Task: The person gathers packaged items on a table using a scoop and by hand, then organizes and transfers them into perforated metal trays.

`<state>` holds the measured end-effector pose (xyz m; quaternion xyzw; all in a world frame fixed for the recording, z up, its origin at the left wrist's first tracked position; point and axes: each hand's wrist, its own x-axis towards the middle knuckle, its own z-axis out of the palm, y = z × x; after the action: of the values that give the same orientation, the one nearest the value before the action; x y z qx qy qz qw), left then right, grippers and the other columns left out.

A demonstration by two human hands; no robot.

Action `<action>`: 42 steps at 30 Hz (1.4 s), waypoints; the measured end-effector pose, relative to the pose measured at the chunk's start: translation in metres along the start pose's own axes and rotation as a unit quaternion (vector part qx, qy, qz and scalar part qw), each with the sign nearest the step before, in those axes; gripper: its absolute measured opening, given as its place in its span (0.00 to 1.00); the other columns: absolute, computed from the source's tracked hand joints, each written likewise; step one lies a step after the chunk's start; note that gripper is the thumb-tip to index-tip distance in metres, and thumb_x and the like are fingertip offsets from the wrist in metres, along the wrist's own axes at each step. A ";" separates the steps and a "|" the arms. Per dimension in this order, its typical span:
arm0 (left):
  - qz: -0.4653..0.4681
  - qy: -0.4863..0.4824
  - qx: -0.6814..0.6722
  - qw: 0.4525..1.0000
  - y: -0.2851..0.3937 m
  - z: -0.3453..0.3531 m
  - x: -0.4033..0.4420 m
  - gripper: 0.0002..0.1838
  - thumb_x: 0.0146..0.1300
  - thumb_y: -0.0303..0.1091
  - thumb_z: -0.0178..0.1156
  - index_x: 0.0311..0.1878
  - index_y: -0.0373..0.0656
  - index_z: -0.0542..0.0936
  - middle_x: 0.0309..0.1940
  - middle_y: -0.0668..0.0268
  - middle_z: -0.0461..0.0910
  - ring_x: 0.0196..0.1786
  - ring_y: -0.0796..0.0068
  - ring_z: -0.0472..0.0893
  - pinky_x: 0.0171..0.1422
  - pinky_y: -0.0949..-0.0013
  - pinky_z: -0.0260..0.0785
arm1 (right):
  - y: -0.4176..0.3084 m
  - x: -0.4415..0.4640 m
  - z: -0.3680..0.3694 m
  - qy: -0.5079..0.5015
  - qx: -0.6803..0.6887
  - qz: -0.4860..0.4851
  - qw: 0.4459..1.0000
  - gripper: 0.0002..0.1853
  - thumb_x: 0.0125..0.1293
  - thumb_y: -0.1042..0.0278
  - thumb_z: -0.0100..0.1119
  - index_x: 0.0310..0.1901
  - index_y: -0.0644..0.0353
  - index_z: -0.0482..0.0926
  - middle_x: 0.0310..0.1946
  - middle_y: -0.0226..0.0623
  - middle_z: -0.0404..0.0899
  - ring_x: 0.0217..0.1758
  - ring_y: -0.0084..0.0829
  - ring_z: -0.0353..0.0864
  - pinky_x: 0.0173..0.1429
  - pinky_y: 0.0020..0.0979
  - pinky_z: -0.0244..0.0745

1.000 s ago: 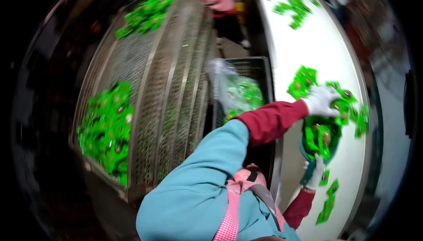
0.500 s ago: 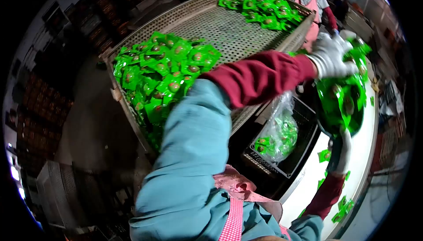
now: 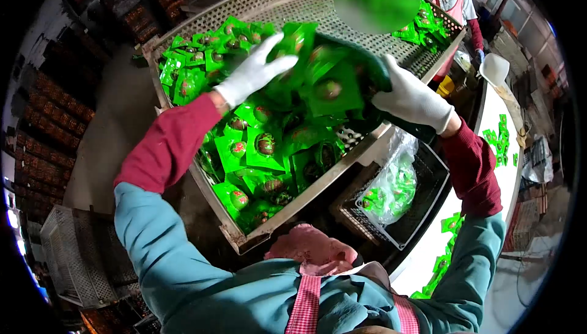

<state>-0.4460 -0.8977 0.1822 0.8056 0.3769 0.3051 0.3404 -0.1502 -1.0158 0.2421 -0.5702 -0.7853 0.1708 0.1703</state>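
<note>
Scoop (image 3: 374, 65) moved over perforated tray (image 3: 287, 9), right hand (image 3: 419, 95) gripping it, left hand (image 3: 260, 71) open; dim room (image 3: 110, 114).

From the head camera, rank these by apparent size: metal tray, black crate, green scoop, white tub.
1. Metal tray
2. Black crate and green scoop: unsure, scoop partly covered
3. White tub

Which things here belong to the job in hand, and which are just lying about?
In use:
- left hand, beside packets
- right hand, gripping the scoop
- green packets
- perforated tray

Apparently just lying about:
- mesh crate
- white container
</note>
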 end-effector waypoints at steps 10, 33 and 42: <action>-0.046 -0.188 0.189 0.963 0.021 -0.021 -0.056 0.49 0.60 0.50 0.63 0.72 0.28 0.51 0.72 0.40 0.51 0.75 0.48 0.52 0.77 0.60 0.48 | -0.072 -0.025 0.046 0.145 -0.468 -0.144 0.860 0.30 0.59 0.73 0.52 0.66 0.58 0.62 0.50 0.60 0.70 0.22 0.32 0.81 0.16 0.30 0.74; 0.241 -0.374 0.232 0.865 0.148 0.038 0.015 0.26 0.58 0.32 0.61 0.60 0.37 0.71 0.58 0.54 0.73 0.63 0.56 0.71 0.69 0.63 0.61 | 0.043 -0.298 0.105 0.508 0.307 0.280 0.755 0.29 0.60 0.71 0.60 0.63 0.63 0.63 0.28 0.36 0.78 0.26 0.28 0.77 0.30 0.32 0.74; 0.439 -0.459 0.315 0.705 0.268 0.235 0.032 0.26 0.57 0.39 0.64 0.59 0.42 0.74 0.59 0.57 0.73 0.60 0.54 0.72 0.64 0.58 0.66 | 0.028 -0.649 0.313 0.224 -0.253 0.815 0.471 0.18 0.73 0.55 0.45 0.52 0.60 0.74 0.37 0.58 0.80 0.25 0.47 0.81 0.24 0.39 0.75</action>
<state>-0.1459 -1.0761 0.2610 0.9809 -0.1482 -0.1234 0.0257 -0.0818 -1.6495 -0.0944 -0.9898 0.0899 -0.1070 -0.0277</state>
